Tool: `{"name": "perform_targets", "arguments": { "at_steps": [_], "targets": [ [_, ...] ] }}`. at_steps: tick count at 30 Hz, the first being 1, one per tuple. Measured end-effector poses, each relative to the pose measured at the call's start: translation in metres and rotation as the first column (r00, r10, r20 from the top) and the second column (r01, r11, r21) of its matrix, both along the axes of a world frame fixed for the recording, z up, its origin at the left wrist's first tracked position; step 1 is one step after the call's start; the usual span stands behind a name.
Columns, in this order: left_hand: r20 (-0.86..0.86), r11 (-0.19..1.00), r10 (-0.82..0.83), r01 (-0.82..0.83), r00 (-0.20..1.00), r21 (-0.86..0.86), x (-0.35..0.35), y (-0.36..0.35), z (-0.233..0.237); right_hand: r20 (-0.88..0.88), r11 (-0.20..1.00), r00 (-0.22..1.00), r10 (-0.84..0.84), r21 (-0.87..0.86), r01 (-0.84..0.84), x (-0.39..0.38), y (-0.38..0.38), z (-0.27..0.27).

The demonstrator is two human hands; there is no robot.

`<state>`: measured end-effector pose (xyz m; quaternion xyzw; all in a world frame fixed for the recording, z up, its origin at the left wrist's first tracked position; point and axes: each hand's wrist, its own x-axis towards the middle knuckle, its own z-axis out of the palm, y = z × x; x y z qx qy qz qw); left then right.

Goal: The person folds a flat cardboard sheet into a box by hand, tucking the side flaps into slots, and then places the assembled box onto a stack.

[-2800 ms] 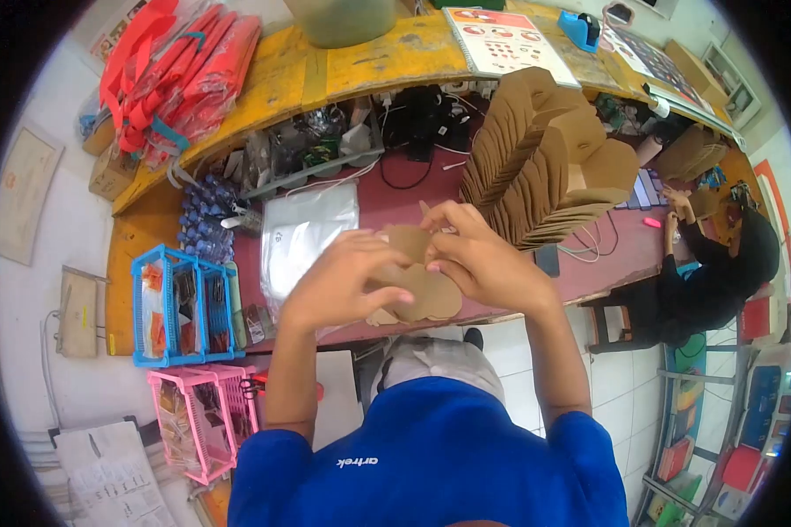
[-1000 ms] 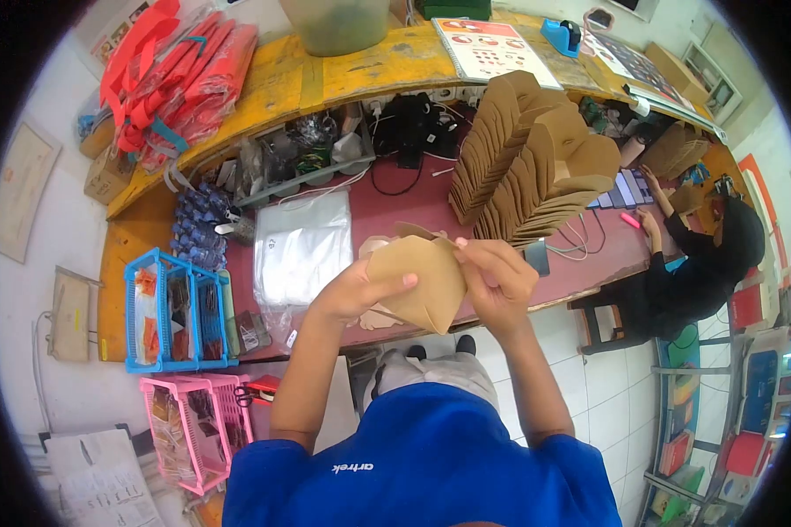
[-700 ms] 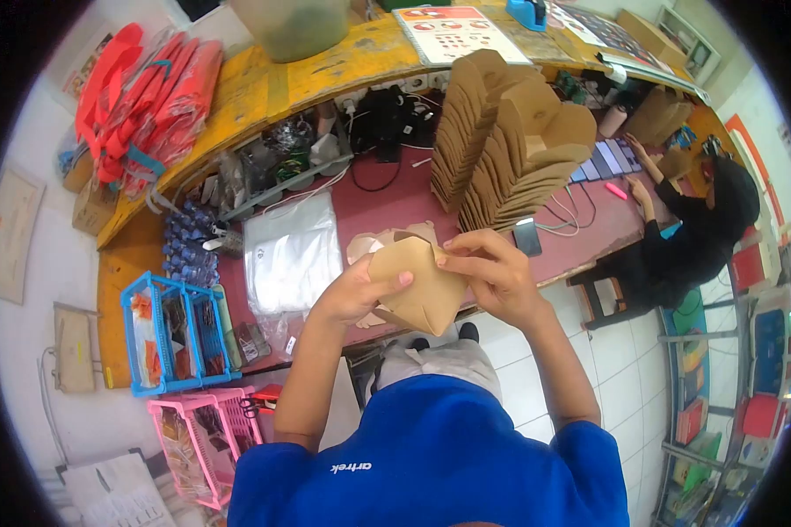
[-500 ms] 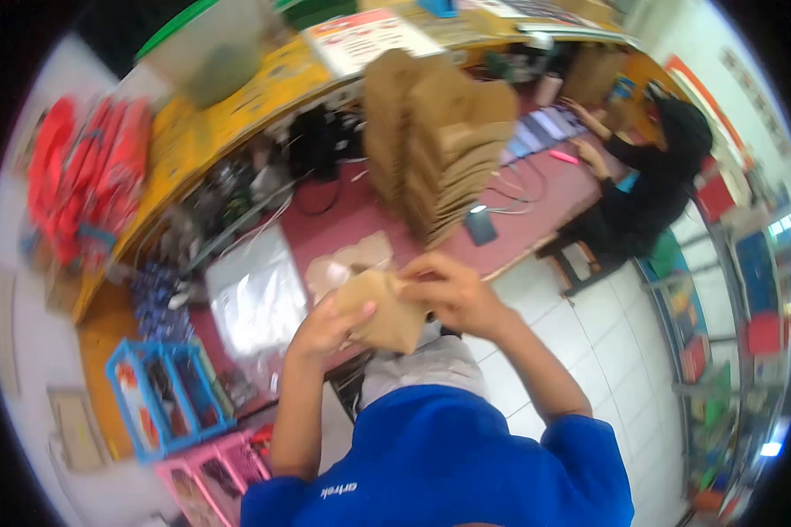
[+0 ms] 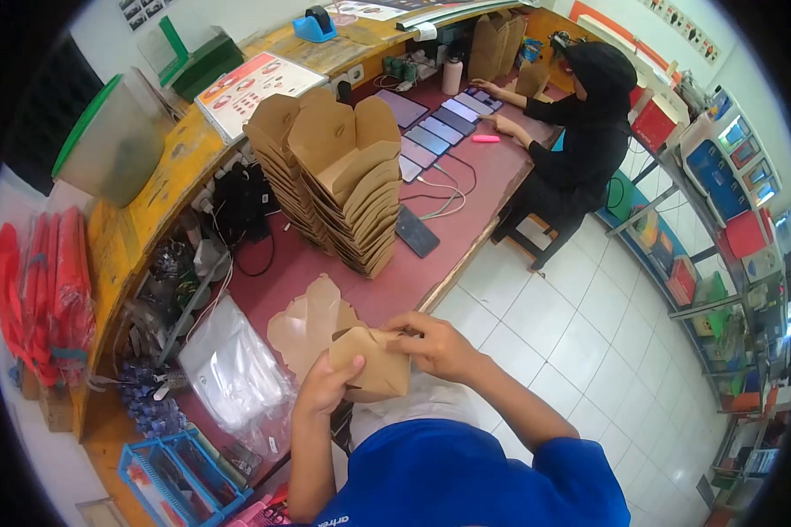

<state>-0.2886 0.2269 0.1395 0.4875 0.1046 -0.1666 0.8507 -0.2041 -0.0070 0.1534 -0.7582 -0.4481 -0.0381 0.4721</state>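
A brown kraft paper food box [image 5: 380, 376], partly folded, is held in front of my body. My left hand [image 5: 325, 386] grips its left side, with the thumb over the front panel. With fingers bent, my right hand [image 5: 435, 345] pinches the upper right edge of the same box. Just behind it, on the red tabletop [image 5: 268, 277], lies a paler brown flat box piece [image 5: 312, 321] with wavy edges. Beyond that rises a tall, leaning stack of nested kraft boxes [image 5: 330, 180] with open flaps.
Clear plastic bags [image 5: 237, 369] lie to the left, above a blue basket [image 5: 185, 474]. A black phone [image 5: 417, 231] is right of the stack. At the far right, a seated person in black [image 5: 589, 132] reaches toward several phones [image 5: 431, 140]. A yellow ledge [image 5: 163, 193] curves along the back.
The view has shifted, showing more of the far table and the floor. Both hands still hold the box, which now appears tilted differently, its front panel facing me.
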Motion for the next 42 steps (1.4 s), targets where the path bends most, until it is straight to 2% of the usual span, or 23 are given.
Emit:
{"name": "perform_targets", "arguments": {
  "at_steps": [2,7,10,14,18,20,24,26,27,29,30,32,35,39,42],
  "targets": [
    [0.058,0.999,-0.035,0.033,0.998,0.031,0.012,-0.002,0.008,-0.012,0.999,0.999,-0.030,0.045,0.031,0.002,0.001,0.004],
    [0.030,0.996,0.003,-0.005,1.000,0.089,0.021,0.000,0.009,-0.034,0.983,0.987,-0.157,0.086,0.160,0.004,0.013,0.001],
    [0.057,0.995,0.010,-0.016,0.998,0.099,0.026,0.003,0.021,-0.190,0.974,0.977,-0.094,0.187,0.130,0.008,0.017,0.007],
    [0.078,0.993,0.033,-0.042,0.996,0.111,0.028,0.007,0.023,-0.373,0.976,0.926,-0.053,0.176,0.127,0.007,0.025,0.023],
    [0.086,0.986,0.051,-0.064,0.995,0.156,0.026,0.005,0.018,-0.453,0.988,0.891,-0.016,0.132,0.085,0.019,0.027,0.022],
    [0.163,0.980,0.051,-0.081,0.985,0.183,0.028,0.003,0.016,-0.631,0.990,0.775,0.027,0.122,0.065,0.028,0.029,0.020],
    [0.175,0.971,0.081,-0.117,0.981,0.210,0.031,0.001,0.013,-0.603,0.981,0.796,0.052,0.179,0.072,0.037,0.034,0.005],
    [0.089,0.979,0.055,-0.072,0.994,0.192,0.030,0.005,0.013,-0.743,0.968,0.669,0.013,0.177,0.178,0.040,0.038,0.006],
    [0.090,0.978,0.061,-0.077,0.994,0.195,0.030,0.006,0.011,-0.743,0.968,0.669,0.019,0.181,0.173,0.044,0.037,0.004],
    [0.086,0.962,0.051,-0.072,0.995,0.264,0.029,0.007,0.008,-0.859,0.990,0.509,0.047,0.107,0.088,0.054,0.033,-0.003],
    [0.086,0.961,0.051,-0.072,0.995,0.266,0.030,0.006,0.009,-0.859,0.990,0.509,0.048,0.108,0.089,0.057,0.034,-0.005],
    [0.111,0.965,0.062,-0.088,0.992,0.247,0.031,0.003,0.009,-0.784,1.000,0.620,0.014,0.026,0.010,0.061,0.034,-0.006],
    [0.061,0.973,0.100,-0.110,0.993,0.202,0.033,0.002,0.007,-0.780,0.999,0.625,-0.001,0.020,0.027,0.060,0.036,0.002],
    [0.107,0.983,0.103,-0.118,0.989,0.141,0.036,0.000,0.006,-0.771,1.000,0.637,0.019,0.014,-0.014,0.070,0.035,0.010],
    [0.078,0.982,0.101,-0.112,0.992,0.155,0.037,0.000,0.005,-0.806,0.998,0.591,-0.037,-0.002,0.061,0.062,0.041,0.016]
  ]
}}
